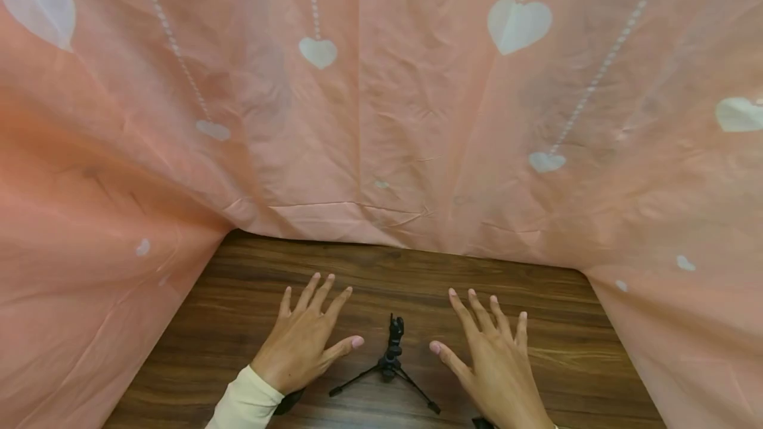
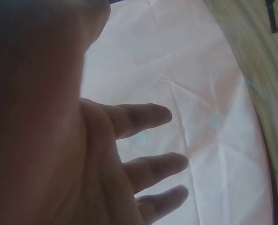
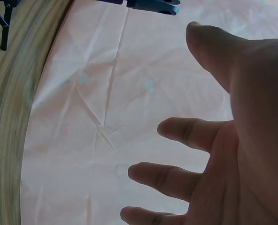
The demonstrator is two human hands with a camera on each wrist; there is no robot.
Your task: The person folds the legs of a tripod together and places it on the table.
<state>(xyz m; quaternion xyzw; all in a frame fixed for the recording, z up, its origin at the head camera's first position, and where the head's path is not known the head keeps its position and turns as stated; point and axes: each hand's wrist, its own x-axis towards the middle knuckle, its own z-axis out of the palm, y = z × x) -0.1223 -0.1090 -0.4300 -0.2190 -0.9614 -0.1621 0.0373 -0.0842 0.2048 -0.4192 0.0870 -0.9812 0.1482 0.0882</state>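
A small black tripod [image 1: 390, 359] stands on the wooden table between the two hands, its legs spread and a clamp-like head on top. To its left, my left hand [image 1: 306, 336] is held palm down with fingers spread, holding nothing. On the other side my right hand [image 1: 491, 363] has its fingers spread in the same way, with nothing in it. Each thumb points toward the tripod, apart from it. In the right wrist view, part of the tripod's black head [image 3: 153, 5] shows at the top, beyond the thumb.
The dark wood-grain table [image 1: 238, 310] lies below the hands. A pink curtain [image 1: 405, 118] with white hearts and dotted strings hangs around the table's back and both sides, its lower edge meeting the tabletop. A pale sleeve [image 1: 247, 399] covers the left forearm.
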